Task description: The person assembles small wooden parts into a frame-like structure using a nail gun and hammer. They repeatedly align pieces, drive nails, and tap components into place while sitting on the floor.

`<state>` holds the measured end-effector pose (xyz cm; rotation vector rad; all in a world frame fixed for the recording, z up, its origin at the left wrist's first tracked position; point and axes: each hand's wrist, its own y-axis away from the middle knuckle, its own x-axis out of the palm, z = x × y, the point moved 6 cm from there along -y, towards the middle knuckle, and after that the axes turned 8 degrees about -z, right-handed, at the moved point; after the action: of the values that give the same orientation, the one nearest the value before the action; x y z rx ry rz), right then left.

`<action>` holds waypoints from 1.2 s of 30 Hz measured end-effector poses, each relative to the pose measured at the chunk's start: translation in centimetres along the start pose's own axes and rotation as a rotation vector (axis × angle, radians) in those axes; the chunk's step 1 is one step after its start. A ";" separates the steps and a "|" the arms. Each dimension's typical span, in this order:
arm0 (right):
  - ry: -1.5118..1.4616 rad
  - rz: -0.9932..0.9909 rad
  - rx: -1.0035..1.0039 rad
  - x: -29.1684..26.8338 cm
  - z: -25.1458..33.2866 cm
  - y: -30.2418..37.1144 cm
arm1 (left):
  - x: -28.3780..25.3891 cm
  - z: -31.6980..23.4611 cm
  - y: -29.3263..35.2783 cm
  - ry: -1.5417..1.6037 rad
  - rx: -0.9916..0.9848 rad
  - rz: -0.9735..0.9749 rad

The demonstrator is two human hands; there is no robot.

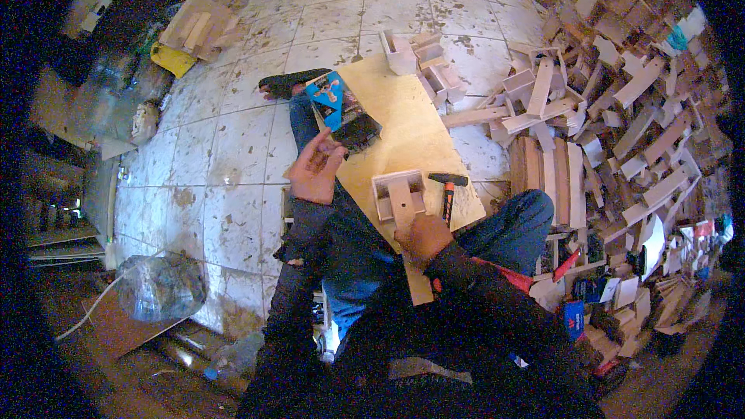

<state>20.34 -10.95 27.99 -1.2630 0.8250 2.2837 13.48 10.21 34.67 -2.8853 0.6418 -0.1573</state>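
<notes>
My left hand (313, 171) is beside an opened blue carton (327, 99) with a dark heap of small pieces, perhaps nails (358, 130), spilling next to it. Its fingers are curled together; whatever they pinch is too small to make out. My right hand (425, 239) grips a long wooden slat (417, 285) with a dark hole near its far end. That end lies across a small open wooden box (381, 200) on the board. Right of the box, a hammer (448, 195) with an orange and black handle rests on the board.
A pale wooden board (396, 120) lies across my lap. Small wooden boxes (399, 54) stand by its far edge. On the right is a large pile of wooden pieces (621, 132). A clear plastic bag (161, 287) sits on the tiled floor (182, 178) at left.
</notes>
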 end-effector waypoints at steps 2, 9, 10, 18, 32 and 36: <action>-0.092 -0.034 -0.014 -2.1 0.5 -0.4 | 0.7 -1.3 -0.4 -0.011 0.023 -0.003; -0.384 -0.472 -0.085 -7.3 2.3 -3.1 | 4.2 -7.5 -1.4 -0.034 0.332 0.036; -0.436 -0.523 -0.113 -7.3 2.4 -3.6 | 4.7 -8.2 -1.4 -0.040 0.370 0.055; -0.390 -0.655 -0.127 -4.2 1.0 -4.8 | 8.6 -7.1 0.7 -0.201 0.214 0.325; 0.126 0.022 0.331 3.0 -10.1 -2.0 | 6.7 -8.0 2.5 -0.274 0.297 0.283; -0.200 -0.046 0.431 0.5 -12.8 -3.0 | 6.5 -8.2 2.9 -0.271 0.336 0.232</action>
<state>29.83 -17.16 21.33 -0.8391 1.1226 2.0082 16.97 3.61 42.54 -2.4311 0.8030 0.1428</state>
